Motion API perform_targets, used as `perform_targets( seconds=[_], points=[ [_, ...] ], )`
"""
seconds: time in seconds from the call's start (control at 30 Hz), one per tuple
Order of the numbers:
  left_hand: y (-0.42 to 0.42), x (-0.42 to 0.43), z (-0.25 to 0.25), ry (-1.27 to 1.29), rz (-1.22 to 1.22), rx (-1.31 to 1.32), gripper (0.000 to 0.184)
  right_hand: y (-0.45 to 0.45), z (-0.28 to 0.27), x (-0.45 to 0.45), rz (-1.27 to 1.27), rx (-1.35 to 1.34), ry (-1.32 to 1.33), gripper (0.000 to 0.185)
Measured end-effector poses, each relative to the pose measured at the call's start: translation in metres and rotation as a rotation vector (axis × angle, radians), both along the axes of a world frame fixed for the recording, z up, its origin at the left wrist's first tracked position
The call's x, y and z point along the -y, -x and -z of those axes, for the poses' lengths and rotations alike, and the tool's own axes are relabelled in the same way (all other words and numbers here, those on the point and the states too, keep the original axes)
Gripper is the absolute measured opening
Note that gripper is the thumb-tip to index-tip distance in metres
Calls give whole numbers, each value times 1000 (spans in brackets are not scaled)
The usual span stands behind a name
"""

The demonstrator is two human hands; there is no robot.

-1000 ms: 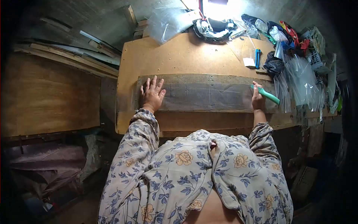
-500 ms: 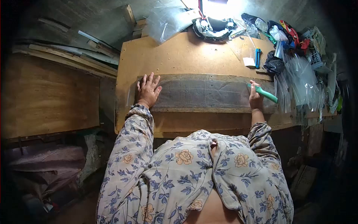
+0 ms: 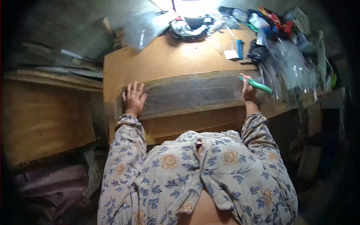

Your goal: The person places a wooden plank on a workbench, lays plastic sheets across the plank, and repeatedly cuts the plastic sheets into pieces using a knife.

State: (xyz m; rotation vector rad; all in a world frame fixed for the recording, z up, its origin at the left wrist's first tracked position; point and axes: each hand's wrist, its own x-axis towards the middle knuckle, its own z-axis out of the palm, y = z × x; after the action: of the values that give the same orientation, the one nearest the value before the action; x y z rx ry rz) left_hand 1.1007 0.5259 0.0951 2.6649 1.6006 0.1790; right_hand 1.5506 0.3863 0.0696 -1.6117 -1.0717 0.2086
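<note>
My left hand (image 3: 134, 99) lies flat with its fingers spread on the left end of a long wooden board (image 3: 191, 90) with a dark grey top. A clear film seems to cover that top, though its edges are hard to make out. At the board's right end, my right hand (image 3: 248, 92) is closed around a green-handled knife (image 3: 262, 87). The handle points to the right, and most of the blade is hidden or too small to see clearly.
Beneath the board is a wooden table (image 3: 157, 60). A blue cutter (image 3: 239, 48) and a white block (image 3: 231, 55) lie toward the back right. Clear plastic sheets (image 3: 292, 65) and a black bag (image 3: 258, 50) crowd the right side. A plywood panel (image 3: 48, 123) stands at the left.
The whole view has shifted and tilted, so the table appears farther left. Both hands keep their places at the board's ends, with the knife still in the right one.
</note>
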Motion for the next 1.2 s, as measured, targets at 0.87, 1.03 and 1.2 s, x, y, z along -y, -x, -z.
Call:
perform_targets(
  seconds=[0.87,1.03,1.2],
  points=[
    [-14,19,-17,32,112,-82,45,-36,-1,17,-90,-173,-3,22],
    [-5,34,-12,79,278,114,25,-64,14,0,56,-55,54,28],
    [110,25,-34,-242,10,79,16,-70,19,-6,161,68,186,24]
  ],
)
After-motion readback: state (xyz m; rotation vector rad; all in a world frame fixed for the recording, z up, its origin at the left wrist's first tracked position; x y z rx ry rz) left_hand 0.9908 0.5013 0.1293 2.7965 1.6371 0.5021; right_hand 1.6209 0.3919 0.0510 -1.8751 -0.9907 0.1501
